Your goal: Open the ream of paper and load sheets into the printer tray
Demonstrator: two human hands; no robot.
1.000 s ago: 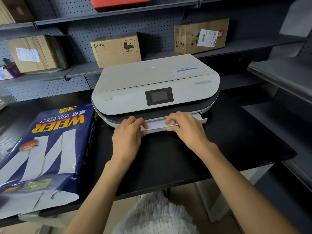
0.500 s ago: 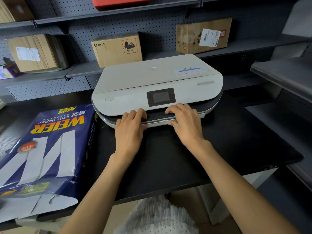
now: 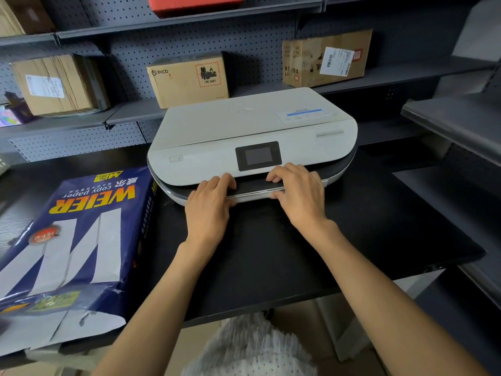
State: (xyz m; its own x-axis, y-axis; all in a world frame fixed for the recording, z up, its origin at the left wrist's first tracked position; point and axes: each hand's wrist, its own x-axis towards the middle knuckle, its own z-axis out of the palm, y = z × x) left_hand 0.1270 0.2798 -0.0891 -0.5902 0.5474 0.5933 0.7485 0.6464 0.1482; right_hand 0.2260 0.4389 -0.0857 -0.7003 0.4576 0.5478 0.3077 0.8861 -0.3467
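Our left hand (image 3: pixel 210 206) and right hand (image 3: pixel 295 195) press flat-fingered on the printer tray (image 3: pixel 254 191), grasping nothing. It looks pushed home. The torn-open ream (image 3: pixel 73 240) lies left; loading seems nearly done.

The white paper tray (image 3: pixel 254 193) sat inside the flat white printer (image 3: pixel 252 147), only its front edge showing; any sheets in it were hidden. The left hand (image 3: pixel 208 210) and right hand (image 3: pixel 298 198) covered parts of that edge, their fingertips tucked under the printer's overhang. The blue-and-white ream of copy paper (image 3: pixel 70 240) was cut off by the left edge. The red box (image 3: pixel 193 4) on the top shelf ran past the upper edge. The print on the white label (image 3: pixel 336 61) of the right brown cardboard carton (image 3: pixel 325 58) was too small to read.
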